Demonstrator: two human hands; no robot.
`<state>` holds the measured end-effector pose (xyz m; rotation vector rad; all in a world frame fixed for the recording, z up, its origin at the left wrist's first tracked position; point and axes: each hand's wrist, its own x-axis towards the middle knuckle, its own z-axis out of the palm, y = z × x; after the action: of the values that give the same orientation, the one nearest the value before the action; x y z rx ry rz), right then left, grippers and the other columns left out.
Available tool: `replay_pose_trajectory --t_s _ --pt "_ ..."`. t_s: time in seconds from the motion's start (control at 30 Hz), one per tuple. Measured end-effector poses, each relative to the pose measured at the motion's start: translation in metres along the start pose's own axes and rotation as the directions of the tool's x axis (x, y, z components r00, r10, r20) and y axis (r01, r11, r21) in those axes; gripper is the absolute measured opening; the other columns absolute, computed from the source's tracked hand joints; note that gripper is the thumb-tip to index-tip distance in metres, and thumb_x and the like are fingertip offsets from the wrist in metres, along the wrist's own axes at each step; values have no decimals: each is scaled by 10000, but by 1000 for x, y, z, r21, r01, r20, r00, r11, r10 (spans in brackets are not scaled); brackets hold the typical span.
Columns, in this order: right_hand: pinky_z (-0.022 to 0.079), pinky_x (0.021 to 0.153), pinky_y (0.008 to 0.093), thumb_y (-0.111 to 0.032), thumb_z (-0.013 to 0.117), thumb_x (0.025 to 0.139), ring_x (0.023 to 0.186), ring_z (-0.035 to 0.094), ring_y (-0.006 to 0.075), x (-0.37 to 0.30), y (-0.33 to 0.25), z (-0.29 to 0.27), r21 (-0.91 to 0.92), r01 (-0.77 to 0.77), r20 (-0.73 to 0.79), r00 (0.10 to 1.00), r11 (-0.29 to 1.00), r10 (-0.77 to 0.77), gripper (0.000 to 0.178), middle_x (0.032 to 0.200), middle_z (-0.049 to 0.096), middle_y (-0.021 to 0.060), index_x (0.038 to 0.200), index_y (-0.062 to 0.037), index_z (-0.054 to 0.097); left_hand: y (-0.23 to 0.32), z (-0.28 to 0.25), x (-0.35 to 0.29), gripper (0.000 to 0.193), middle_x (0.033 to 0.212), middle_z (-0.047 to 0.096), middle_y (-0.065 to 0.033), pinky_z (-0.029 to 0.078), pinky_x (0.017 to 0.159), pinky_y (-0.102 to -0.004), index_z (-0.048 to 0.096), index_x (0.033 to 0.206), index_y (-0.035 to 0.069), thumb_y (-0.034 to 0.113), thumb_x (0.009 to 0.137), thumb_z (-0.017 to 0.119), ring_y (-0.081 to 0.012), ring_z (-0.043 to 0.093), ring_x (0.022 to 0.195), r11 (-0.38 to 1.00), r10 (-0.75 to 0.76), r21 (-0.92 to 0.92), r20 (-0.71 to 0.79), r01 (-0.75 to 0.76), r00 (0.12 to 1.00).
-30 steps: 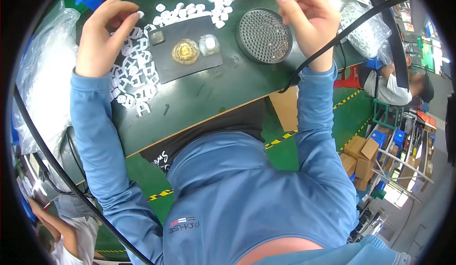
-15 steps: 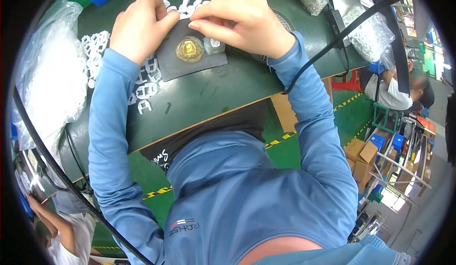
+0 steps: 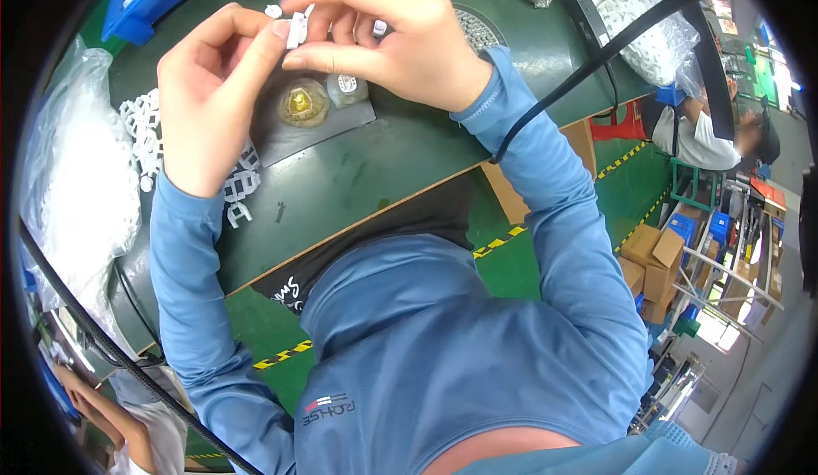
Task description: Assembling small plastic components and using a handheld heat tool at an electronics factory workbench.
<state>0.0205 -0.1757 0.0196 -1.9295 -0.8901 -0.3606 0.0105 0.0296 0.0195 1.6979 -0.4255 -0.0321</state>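
Note:
A small white plastic part (image 3: 297, 32) is held up between my hands above the far side of the table. My left hand (image 3: 213, 83) pinches it between thumb and index finger. My right hand (image 3: 405, 36) closes on it from the right, thumb and index finger curving around it. Another small white piece (image 3: 379, 28) shows by the curled fingers of my right hand; I cannot tell whether it is held. Below my hands a dark grey mat (image 3: 341, 126) carries a round yellowish lump (image 3: 303, 103) and a smaller translucent grey block (image 3: 348, 90).
White plastic frames (image 3: 142, 130) lie beside my left wrist, next to a large clear bag (image 3: 81, 185). A blue bin (image 3: 166, 2) stands at the far left. Bagged parts (image 3: 652, 36) lie at the right. A black cable (image 3: 613, 62) crosses my right forearm. People sit on both sides.
Both hands have shifted left, away from the loose white pieces at the back. The white part now shows between the fingertips. The view has shifted slightly too.

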Motion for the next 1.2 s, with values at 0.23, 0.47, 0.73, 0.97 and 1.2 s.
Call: replay_pose_trajectory --t_s 0.23,0.47,0.73,0.97,1.2 --pt "411 516 219 -18 811 738 559 500 52 0 -19 -39 85 -184 173 971 979 168 354 766 667 27 1082 -24 728 -16 -16 -2 190 1049 686 -23 432 874 -213 683 1085 -12 126 981 604 -78 590 982 998 56 43 -120 -51 991" --pt "392 518 263 -68 824 742 558 489 103 -8 -15 -43 27 -156 332 933 987 138 295 660 552 0 1022 -42 735 -37 -35 1 225 1065 700 -13 429 869 -214 695 1090 3 181 976 617 -68 577 946 993 7 116 -170 13 985" --pt "409 521 278 -82 824 744 554 497 132 -6 -21 -39 -270 145 431 902 952 -15 308 669 558 9 1030 -34 723 -39 -23 0 214 1071 708 -31 448 863 -222 693 1103 -11 142 968 628 -78 585 940 997 50 63 -192 -38 980" --pt "398 510 253 -67 864 686 548 504 78 -17 -25 -56 -37 -213 284 934 976 215 462 640 589 8 1120 -21 713 -8 -13 -7 177 937 572 -11 401 774 -215 667 1057 -32 76 918 653 -89 529 857 982 81 168 37 -87 996" --pt "503 897 295 -195 756 841 1075 604 197 0 8 -93 136 -47 -303 949 990 87 698 1192 620 140 1420 13 427 -3 25 -8 332 765 480 -44 393 629 -297 652 957 19 83 685 831 -176 473 713 849 337 361 191 -386 922"
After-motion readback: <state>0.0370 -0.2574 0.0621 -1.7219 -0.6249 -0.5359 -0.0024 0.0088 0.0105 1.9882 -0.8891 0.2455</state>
